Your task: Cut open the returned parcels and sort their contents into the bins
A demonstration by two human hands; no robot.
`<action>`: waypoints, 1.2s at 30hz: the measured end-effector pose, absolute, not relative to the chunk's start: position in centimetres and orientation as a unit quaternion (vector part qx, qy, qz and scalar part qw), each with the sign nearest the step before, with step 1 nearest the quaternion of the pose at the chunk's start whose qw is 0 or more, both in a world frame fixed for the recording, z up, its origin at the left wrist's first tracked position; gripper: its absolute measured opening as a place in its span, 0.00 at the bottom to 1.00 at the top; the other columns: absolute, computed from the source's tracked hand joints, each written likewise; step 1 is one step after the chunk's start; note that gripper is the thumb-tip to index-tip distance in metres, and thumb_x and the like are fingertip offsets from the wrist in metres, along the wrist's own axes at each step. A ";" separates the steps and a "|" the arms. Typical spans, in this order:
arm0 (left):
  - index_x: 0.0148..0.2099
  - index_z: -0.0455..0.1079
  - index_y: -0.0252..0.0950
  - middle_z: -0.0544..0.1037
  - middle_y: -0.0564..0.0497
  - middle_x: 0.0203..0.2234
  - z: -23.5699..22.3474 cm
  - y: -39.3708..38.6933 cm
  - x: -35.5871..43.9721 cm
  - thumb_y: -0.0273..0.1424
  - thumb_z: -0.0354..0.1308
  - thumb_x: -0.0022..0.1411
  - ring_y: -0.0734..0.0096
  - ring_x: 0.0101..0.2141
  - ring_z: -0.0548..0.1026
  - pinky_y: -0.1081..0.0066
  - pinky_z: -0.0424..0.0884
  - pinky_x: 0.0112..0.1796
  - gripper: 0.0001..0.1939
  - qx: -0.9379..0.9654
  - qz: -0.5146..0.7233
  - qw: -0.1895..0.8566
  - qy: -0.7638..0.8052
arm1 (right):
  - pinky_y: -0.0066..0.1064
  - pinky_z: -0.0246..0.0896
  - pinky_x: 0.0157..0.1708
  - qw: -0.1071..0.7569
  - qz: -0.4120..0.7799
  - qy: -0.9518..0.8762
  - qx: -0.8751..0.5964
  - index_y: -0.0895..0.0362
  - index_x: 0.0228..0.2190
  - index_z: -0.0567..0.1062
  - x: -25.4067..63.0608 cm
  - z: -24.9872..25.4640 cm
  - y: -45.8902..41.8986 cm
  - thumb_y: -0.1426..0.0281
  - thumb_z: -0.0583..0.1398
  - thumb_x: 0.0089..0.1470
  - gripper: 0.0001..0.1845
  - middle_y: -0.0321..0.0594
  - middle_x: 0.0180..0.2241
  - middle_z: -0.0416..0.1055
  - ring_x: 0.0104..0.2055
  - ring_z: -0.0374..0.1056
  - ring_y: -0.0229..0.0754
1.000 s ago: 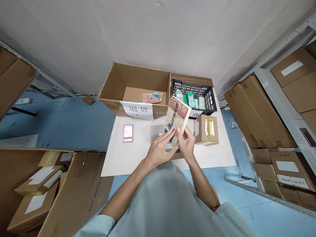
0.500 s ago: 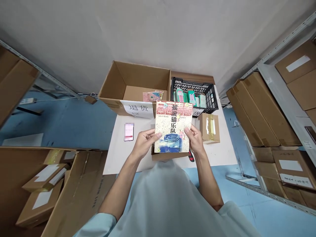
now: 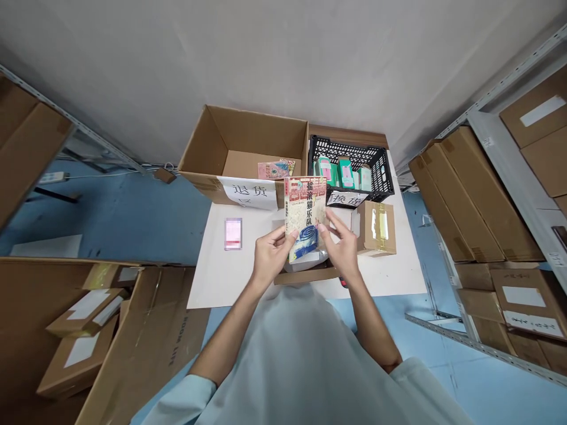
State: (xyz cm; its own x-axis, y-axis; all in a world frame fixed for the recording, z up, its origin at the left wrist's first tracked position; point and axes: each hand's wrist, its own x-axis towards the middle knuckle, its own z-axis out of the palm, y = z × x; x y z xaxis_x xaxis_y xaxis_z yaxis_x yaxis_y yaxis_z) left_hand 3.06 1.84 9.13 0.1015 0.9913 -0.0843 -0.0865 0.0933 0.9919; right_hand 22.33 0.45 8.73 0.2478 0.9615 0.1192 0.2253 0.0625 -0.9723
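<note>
Book (image 3: 303,213), front cover showing, is over an open carton (image 3: 308,276). Left hand (image 3: 271,252) and right hand (image 3: 344,249) both grasp its opposite sides.

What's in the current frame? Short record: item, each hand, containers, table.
item: book, cover and spine visible
left hand: holds its left edge
right hand: at its right edge, thumb on cover
large cardboard box: booklets inside
black crate: green boxes inside
table: phone at left, small taped box at right
</note>
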 end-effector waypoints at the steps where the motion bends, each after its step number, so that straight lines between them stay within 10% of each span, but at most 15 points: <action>1: 0.57 0.87 0.32 0.90 0.44 0.46 8.9 1.6 3.5 0.56 0.71 0.67 0.48 0.50 0.88 0.56 0.86 0.55 0.32 0.493 0.471 0.551 0.481 | 0.57 0.73 0.71 0.514 0.379 -0.508 -0.578 0.48 0.67 0.81 21.7 8.7 0.3 0.42 0.70 0.63 0.39 0.46 0.68 0.78 0.72 0.73 0.58; 6: 0.62 0.86 0.42 0.88 0.46 0.57 7.6 0.2 5.2 0.43 0.68 0.71 0.47 0.60 0.85 0.50 0.81 0.65 0.21 0.625 0.442 0.422 0.485 | 0.45 0.82 0.56 0.499 0.389 -0.501 -0.590 0.52 0.61 0.84 19.2 8.5 0.4 0.42 0.75 0.56 0.41 0.46 0.52 0.86 0.57 0.81 0.57; 13: 0.71 0.78 0.37 0.73 0.36 0.74 5.8 2.8 2.1 0.52 0.74 0.67 0.43 0.73 0.72 0.45 0.71 0.73 0.38 0.570 0.465 0.466 0.492 | 0.37 0.76 0.41 0.545 0.389 -0.456 -0.586 0.53 0.35 0.81 22.3 7.9 1.4 0.42 0.69 0.62 0.25 0.38 0.32 0.80 0.36 0.76 0.46; 23: 0.60 0.86 0.34 0.89 0.35 0.51 7.1 3.7 -2.1 0.51 0.84 0.53 0.42 0.50 0.89 0.58 0.86 0.44 0.39 0.429 0.369 0.717 0.408 | 0.49 0.83 0.51 0.535 0.565 -0.366 -0.511 0.52 0.49 0.84 23.8 7.7 0.1 0.39 0.75 0.54 0.35 0.47 0.49 0.88 0.51 0.85 0.59; 31: 0.66 0.83 0.37 0.87 0.35 0.57 7.7 3.6 -1.3 0.48 0.85 0.53 0.40 0.58 0.86 0.53 0.86 0.53 0.42 0.447 0.382 0.707 0.393 | 0.48 0.85 0.50 0.515 0.568 -0.369 -0.526 0.52 0.53 0.84 23.8 7.4 0.2 0.37 0.74 0.55 0.38 0.46 0.50 0.88 0.51 0.85 0.58; 36: 0.66 0.83 0.35 0.89 0.36 0.53 7.2 3.4 0.3 0.51 0.84 0.52 0.40 0.57 0.86 0.49 0.85 0.56 0.45 0.428 0.410 0.667 0.452 | 0.56 0.72 0.71 0.541 0.442 -0.417 -0.582 0.51 0.63 0.81 24.2 5.8 1.2 0.40 0.73 0.58 0.41 0.50 0.67 0.79 0.72 0.72 0.59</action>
